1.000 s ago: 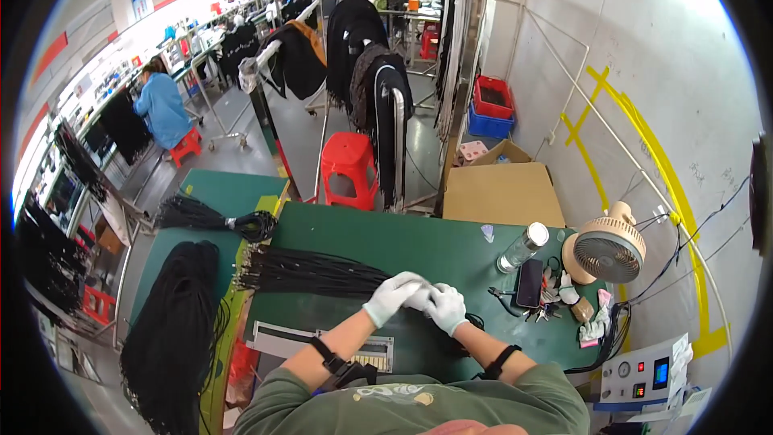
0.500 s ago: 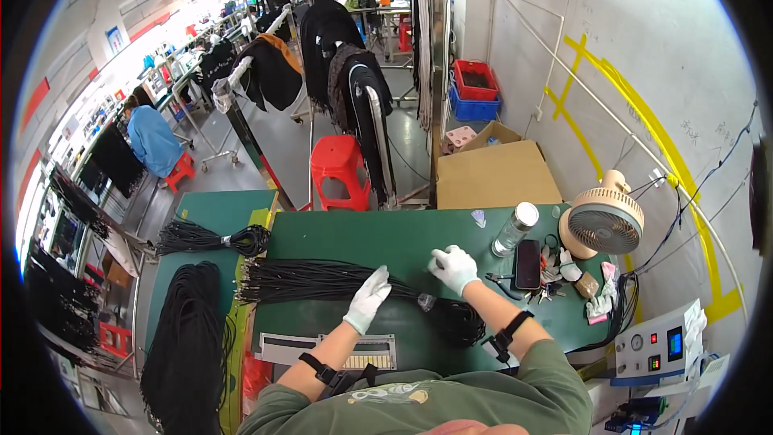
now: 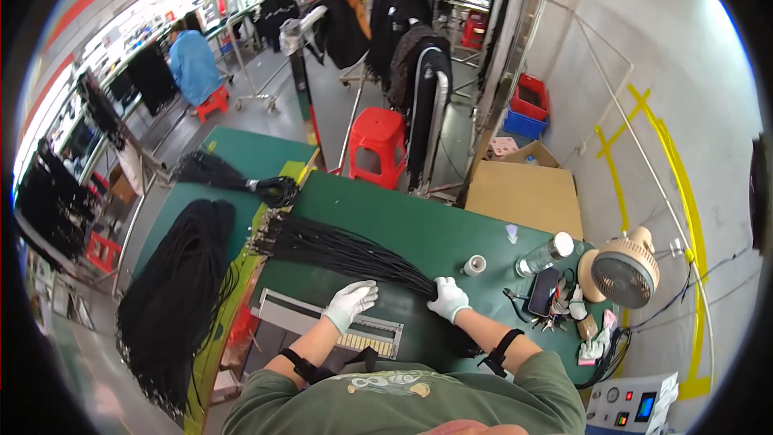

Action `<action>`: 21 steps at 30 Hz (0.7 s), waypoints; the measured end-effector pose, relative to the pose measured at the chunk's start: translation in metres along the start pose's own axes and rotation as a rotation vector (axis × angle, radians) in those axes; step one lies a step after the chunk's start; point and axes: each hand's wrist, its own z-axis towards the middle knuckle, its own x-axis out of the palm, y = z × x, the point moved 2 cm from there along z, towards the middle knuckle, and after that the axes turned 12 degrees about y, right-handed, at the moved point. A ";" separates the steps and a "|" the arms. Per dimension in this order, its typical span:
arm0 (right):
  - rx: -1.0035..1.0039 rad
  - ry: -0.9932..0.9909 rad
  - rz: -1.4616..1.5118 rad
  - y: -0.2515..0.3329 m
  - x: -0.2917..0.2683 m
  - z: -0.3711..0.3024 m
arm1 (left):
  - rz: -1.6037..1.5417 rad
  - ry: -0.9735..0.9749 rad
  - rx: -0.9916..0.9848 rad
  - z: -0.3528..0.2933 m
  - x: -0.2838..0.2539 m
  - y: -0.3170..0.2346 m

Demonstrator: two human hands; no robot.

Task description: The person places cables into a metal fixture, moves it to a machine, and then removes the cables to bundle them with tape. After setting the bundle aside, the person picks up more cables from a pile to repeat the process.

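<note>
A long bundle of black cords (image 3: 346, 251) lies across the green table, its metal-tipped ends at the left. My right hand (image 3: 448, 300), in a white glove, is closed around the bundle near its right end. The looped end is mostly hidden beneath my right forearm. My left hand (image 3: 352, 304), gloved too, hovers just on the near side of the cords with fingers stretched out and holds nothing. A small pale roll with a hollow core (image 3: 473, 265) stands just beyond my right hand. Below my left hand lies a grey ruled frame (image 3: 378, 337).
More black cords, a tied bundle (image 3: 233, 177) and a large heap (image 3: 181, 274), lie on the left table section. Toward the right are a glass bottle (image 3: 544, 254), pliers (image 3: 515, 304), a phone (image 3: 543, 292) and a fan (image 3: 624, 270). A red stool (image 3: 378, 141) stands beyond the table.
The view has turned, shifting the scene. My right hand has moved from beside the bundle onto it and closed around it. The pale roll now shows on the table. My left hand remains open.
</note>
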 end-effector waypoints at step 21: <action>-0.448 0.471 0.313 0.136 -0.195 -0.131 | -0.861 0.235 0.630 -0.012 -0.074 -0.186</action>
